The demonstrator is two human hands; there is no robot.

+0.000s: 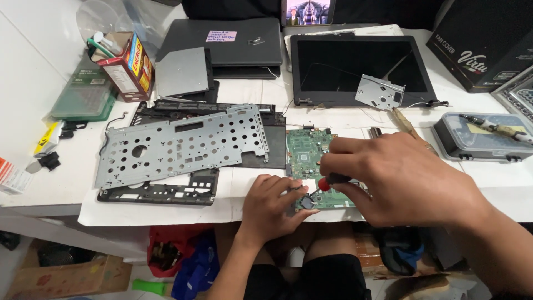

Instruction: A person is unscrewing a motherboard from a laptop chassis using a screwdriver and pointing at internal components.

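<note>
Biggest thing on the white table (44, 183) is the detached laptop screen panel (361, 69) at the back right, with a small metal bracket (380, 91) lying on its glass. Left of it there's a closed dark laptop (233, 44) and a grey optical drive (182, 72) propped beside it. In front of those sits the perforated metal keyboard plate (177, 145), resting on a black plastic frame (161, 193).

Then the green motherboard (306, 153), lying flat near the front edge, right of the plate. The right hand (400, 178) is curled tight around a red and black screwdriver (328, 181), tip down at the board's near end. The left hand (272, 205) is half open, fingertips pressing the board's front corner, not grasping anything. A clear plastic tool box (477, 139) is off right.
</note>
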